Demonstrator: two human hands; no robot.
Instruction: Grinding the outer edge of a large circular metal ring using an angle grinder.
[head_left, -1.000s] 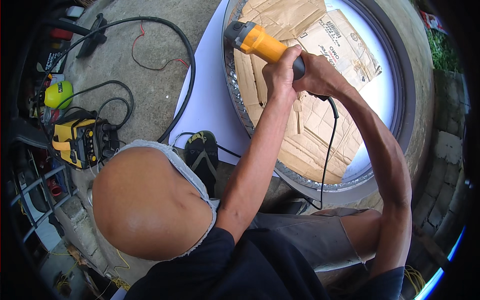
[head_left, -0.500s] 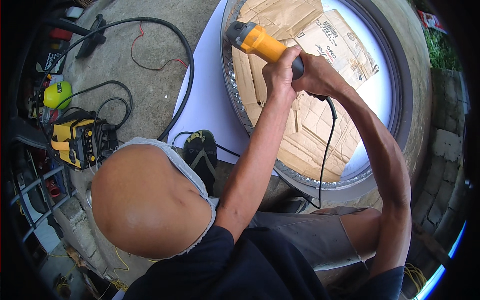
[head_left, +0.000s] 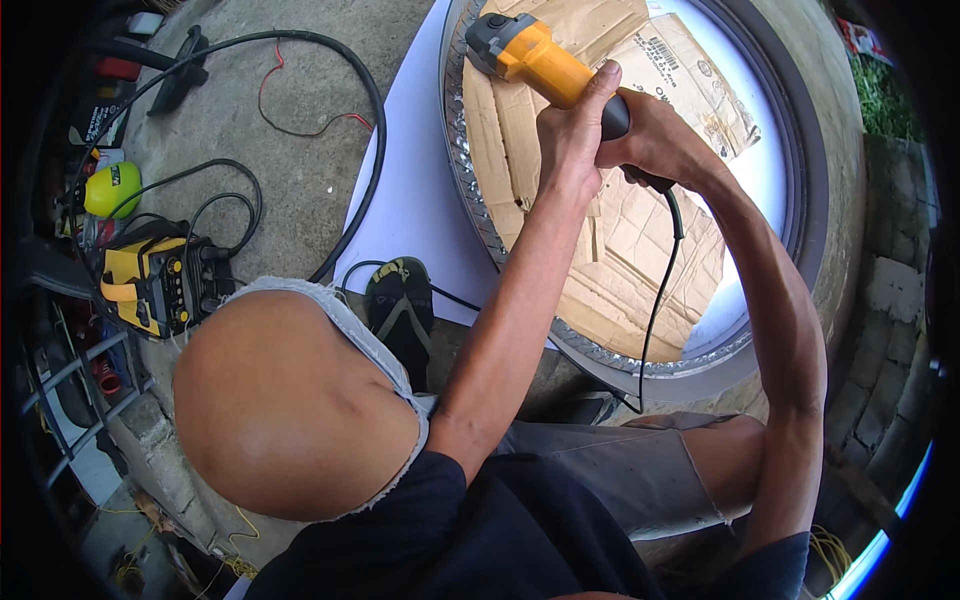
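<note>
A yellow and dark grey angle grinder (head_left: 548, 66) is held above a large round metal rim, its grey head tilted to the upper left. My left hand (head_left: 575, 135) wraps the grinder's body with the thumb lying along its top. Around the black rear handle closes my right hand (head_left: 660, 140), just to the right of the left. A black cord (head_left: 660, 290) hangs from the handle's end toward my legs. Beneath the tool, flattened brown cardboard (head_left: 630, 270) covers most of the inside of the grey rim (head_left: 790, 130), whose inner edge looks bright and rough. The grinder's disc is hidden from view.
On the concrete at left stands a yellow and black machine (head_left: 150, 285) with a thick black cable (head_left: 375, 150). A bright green round object (head_left: 112, 190) sits behind it. White sheeting (head_left: 410, 200) lies under the rim. My sandalled foot (head_left: 398, 310) is close by; a block wall (head_left: 895, 290) stands at right.
The grinder and both hands have shifted slightly right, and the tool's head has lifted a little away from me. My left thumb now stretches farther along the body. My grip stays on it.
</note>
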